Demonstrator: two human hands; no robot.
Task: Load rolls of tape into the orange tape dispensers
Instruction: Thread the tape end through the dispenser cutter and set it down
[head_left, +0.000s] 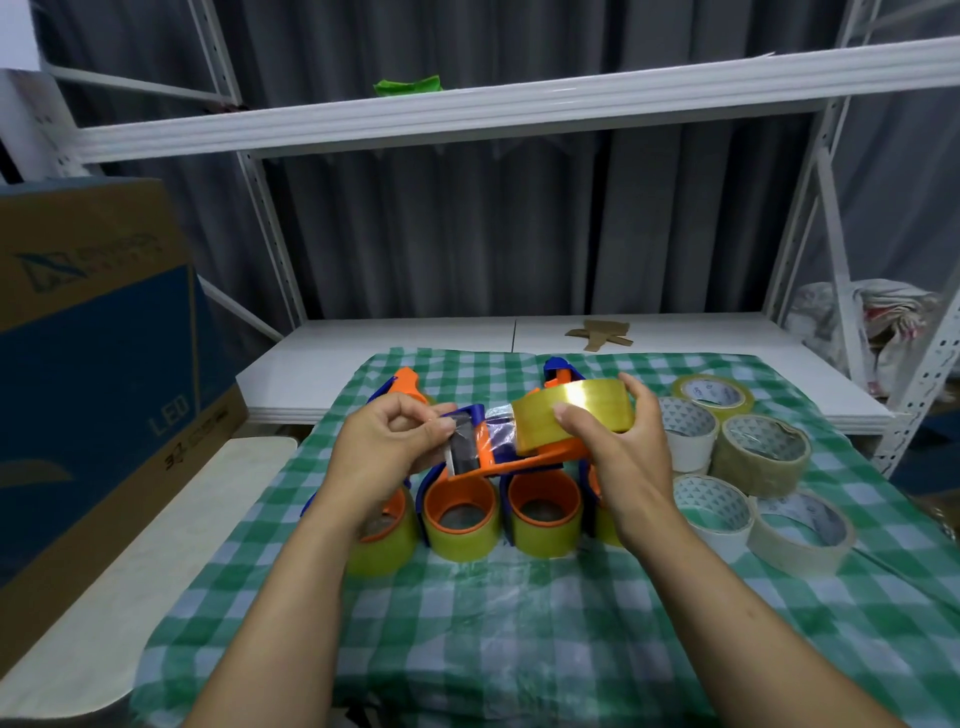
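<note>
I hold an orange and blue tape dispenser (524, 460) above the green checked cloth (519, 613). A yellowish clear tape roll (576, 413) sits on its hub. My right hand (618, 441) wraps around that roll and the dispenser's rear. My left hand (395, 441) pinches the loose tape end (462, 447), stretched from the roll across the dispenser's front. Below my hands, several loaded orange dispensers (462, 512) lie in a row on the cloth. One more dispenser (405, 387) lies behind my left hand.
Several loose tape rolls (761, 457) lie on the cloth to the right. A large blue and brown cardboard box (98, 364) stands at the left. White shelf frames (467, 114) rise behind, a cardboard scrap (600, 332) lies on the white table, and a bag (862, 322) sits at far right.
</note>
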